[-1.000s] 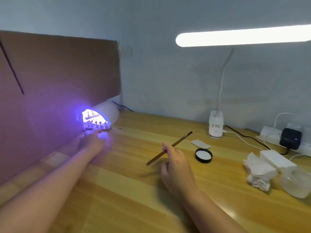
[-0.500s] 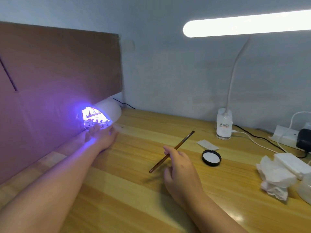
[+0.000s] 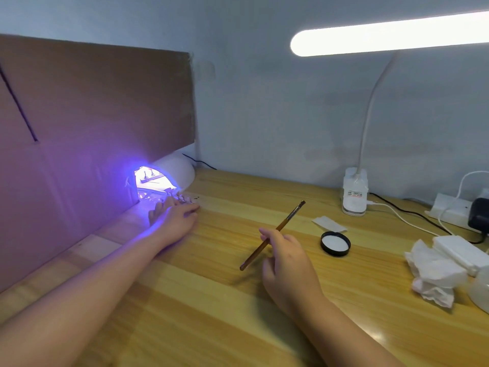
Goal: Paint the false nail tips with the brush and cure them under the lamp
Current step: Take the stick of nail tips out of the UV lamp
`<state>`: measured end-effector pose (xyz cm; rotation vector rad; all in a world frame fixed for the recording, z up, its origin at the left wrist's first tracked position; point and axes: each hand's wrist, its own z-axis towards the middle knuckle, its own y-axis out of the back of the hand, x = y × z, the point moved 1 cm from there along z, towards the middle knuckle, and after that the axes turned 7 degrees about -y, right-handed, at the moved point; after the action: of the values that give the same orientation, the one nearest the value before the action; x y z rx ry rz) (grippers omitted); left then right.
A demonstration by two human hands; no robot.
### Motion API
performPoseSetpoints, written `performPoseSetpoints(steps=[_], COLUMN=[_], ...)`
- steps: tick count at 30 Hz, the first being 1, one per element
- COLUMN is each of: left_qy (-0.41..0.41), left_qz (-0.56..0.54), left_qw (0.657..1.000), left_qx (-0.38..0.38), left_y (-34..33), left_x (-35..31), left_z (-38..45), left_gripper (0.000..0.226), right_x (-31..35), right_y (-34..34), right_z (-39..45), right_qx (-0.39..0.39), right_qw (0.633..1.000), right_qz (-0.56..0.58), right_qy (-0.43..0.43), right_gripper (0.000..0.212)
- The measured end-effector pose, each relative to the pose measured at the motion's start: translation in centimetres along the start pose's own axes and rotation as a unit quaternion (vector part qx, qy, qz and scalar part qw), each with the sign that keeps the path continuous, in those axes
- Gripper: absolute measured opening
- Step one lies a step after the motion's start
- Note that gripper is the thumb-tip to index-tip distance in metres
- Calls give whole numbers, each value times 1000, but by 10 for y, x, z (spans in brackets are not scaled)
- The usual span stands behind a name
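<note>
Your left hand (image 3: 174,219) lies at the mouth of the curing lamp (image 3: 173,172), left of centre in the frame, with its fingers curled around the near end of the strip of false nail tips (image 3: 177,196). The violet glare washes out the contact, so you appear to be holding the strip, but the exact grip cannot be told. A few dark tips stand just outside the opening, above your knuckles. Deeper inside the lit cavity a second holder (image 3: 148,176) carries a couple of small upright pieces.

Your right hand (image 3: 287,263) sits in the lower centre, heel on the wooden table (image 3: 211,308). Its thumb and first fingers pinch the brush (image 3: 272,235) near the middle of its brown handle. The bristle end points up and right, and the butt end slants down and left, clear of the wood.

Right of the brush, a black lid (image 3: 335,243) lies open side up on the table with a pale white inside. Whether that is product or only a liner is unclear. A small pale slip (image 3: 329,224) lies just behind it. At the right edge, crumpled tissues (image 3: 434,276) rest beside a translucent container (image 3: 480,292), cut off by the frame, its contents unreadable. A cardboard sheet (image 3: 92,133) fills the upper left above the lamp.
</note>
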<state>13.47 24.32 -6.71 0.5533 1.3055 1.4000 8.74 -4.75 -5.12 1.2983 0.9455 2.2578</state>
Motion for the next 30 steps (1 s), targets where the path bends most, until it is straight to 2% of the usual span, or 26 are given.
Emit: performPoseSetpoints(steps=[8,12,17,19,20,22,23,24,26,28,30], left_qy=[-99,-135,-193,-246,-258,-228,-193,-154,-91,-80,-97], left_qz=[-43,-73,-107,-155,-197,-248,-247,-232,-233,-294,-325], left_qw=[994,986,971,955,946,937,942,952,968,944,920], left_qx=[24,61,89,56,12,-89,-121,-123,-12,126,195], left_y=[-7,-5,-3,-2,0,4,3,2,1,-1,-1], left_x=[-57,-93,-140,-151,-153,-147,-141,-135,-127,-127,-129], left_z=[-49,-79,-122,-137,-141,-131,-117,-103,-77,-65,-62], left_gripper=[34,35,34,32,32,27,27,32,55,75,82], right_x=[2,8,16,8,2,-17,-28,-39,-60,-79,-95], right_y=[5,30,69,86,95,115,125,136,156,177,194], right_z=[-1,7,8,1,-5,-22,-33,-45,-71,-94,-112], right_qx=[-34,-75,-117,-120,-121,-121,-119,-116,-112,-113,-115], right_qw=[999,994,991,992,992,992,992,991,989,985,981], right_qz=[31,56,55,25,7,-24,-38,-54,-92,-129,-149], right_qy=[-24,-54,-34,-26,-21,-18,-21,-25,-32,-37,-54], right_gripper=[60,59,50,48,47,48,48,48,47,45,45])
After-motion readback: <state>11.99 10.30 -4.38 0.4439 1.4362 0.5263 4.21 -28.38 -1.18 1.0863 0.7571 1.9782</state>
